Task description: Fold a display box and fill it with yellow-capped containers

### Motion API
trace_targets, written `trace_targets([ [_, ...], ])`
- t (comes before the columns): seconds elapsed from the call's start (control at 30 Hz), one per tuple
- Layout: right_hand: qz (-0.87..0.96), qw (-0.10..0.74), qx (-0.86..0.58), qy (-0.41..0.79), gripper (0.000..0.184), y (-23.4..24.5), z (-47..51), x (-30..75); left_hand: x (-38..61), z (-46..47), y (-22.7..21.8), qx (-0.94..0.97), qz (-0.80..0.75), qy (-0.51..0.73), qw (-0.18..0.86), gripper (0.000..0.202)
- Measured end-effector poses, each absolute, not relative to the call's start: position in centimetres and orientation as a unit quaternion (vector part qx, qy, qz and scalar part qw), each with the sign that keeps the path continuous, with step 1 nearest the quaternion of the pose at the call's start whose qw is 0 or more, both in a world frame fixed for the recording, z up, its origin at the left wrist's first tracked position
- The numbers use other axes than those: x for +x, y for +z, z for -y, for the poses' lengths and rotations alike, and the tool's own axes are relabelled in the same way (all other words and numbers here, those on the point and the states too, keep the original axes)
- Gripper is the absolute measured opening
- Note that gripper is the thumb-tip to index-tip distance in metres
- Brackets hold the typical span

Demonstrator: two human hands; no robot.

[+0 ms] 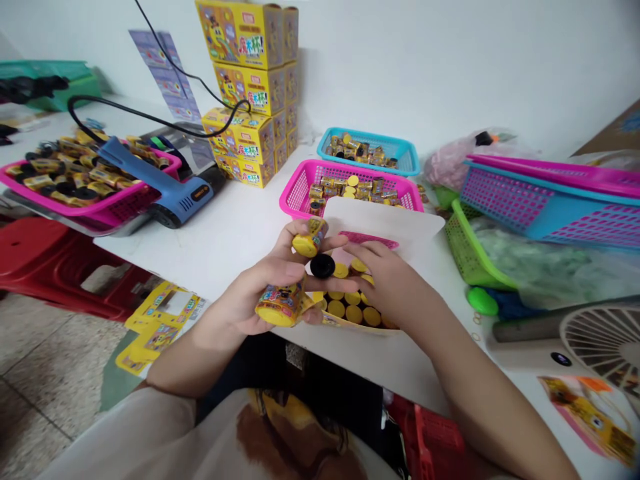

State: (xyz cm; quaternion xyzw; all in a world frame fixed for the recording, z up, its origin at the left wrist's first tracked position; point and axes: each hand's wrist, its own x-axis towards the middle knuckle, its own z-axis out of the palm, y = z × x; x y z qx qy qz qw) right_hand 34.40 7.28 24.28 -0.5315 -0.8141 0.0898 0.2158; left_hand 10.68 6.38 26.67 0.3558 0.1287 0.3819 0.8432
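Observation:
My left hand (265,283) is closed round two small yellow cans: one (280,305) low in the palm, another (310,239) pinched at the fingertips. My right hand (390,283) lies curled over a shallow box (350,320) packed with several yellow-topped cans (353,312) at the table's near edge; its fingertips press on the cans beside a black-topped one (323,265). What the right fingers grip is hidden.
A pink basket (300,193) and a blue basket (405,155) of cans stand behind. A stack of yellow cartons (255,93) rises at the back. Left: another pink basket (30,190) and a blue heat gun (170,187). Right: green and pink baskets (525,193), a fan (600,333).

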Motion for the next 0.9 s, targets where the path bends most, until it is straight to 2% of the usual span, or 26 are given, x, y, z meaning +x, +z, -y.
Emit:
trace_targets([
  [0.07,0.805,0.288,-0.498,0.148,0.043,25.6,-6.8,34.6,10.9,-6.2,26.7,0.352,-0.119,0.367,0.853,0.048],
  [0.13,0.778,0.337,-0.459,0.265,0.04,26.9,-6.2,34.6,11.1,-6.2,26.6,0.338,-0.109,0.353,0.866,0.048],
  [0.23,0.735,0.323,-0.407,0.435,0.033,27.8,-5.6,34.1,11.5,-6.4,26.4,0.329,-0.094,0.324,0.882,0.05],
  [0.3,0.71,0.318,-0.389,0.494,0.029,28.1,-5.6,33.9,11.6,-6.6,26.3,0.34,-0.087,0.312,0.883,0.052],
  [0.37,0.688,0.337,-0.392,0.509,0.033,28.3,-5.7,34.4,11.6,-6.8,26.4,0.356,-0.089,0.318,0.874,0.053],
  [0.43,0.692,0.357,-0.426,0.461,0.039,28.6,-5.9,35.6,11.4,-7.0,26.5,0.361,-0.101,0.338,0.863,0.051],
  [0.5,0.733,0.335,-0.485,0.34,0.037,28.8,-6.1,37.2,11.2,-7.2,26.5,0.355,-0.114,0.361,0.855,0.047],
  [0.6,0.797,0.215,-0.545,0.147,0.024,28.2,-6.5,38.7,11.1,-7.2,26.4,0.343,-0.123,0.365,0.857,0.046],
  [0.67,0.81,0.136,-0.565,0.079,0.024,27.3,-6.9,38.6,11.3,-7.2,26.3,0.344,-0.12,0.344,0.865,0.048],
  [0.77,0.808,0.079,-0.584,0.017,0.022,26.2,-7.5,37.4,11.7,-7.1,26.2,0.351,-0.108,0.318,0.874,0.048],
  [0.83,0.804,0.106,-0.585,0.007,0.021,26.4,-7.2,36.8,11.9,-7.0,26.1,0.352,-0.099,0.307,0.879,0.047],
  [0.9,0.813,0.191,-0.549,0.028,0.029,27.3,-6.4,36.6,11.9,-7.1,25.9,0.345,-0.087,0.282,0.891,0.046],
])
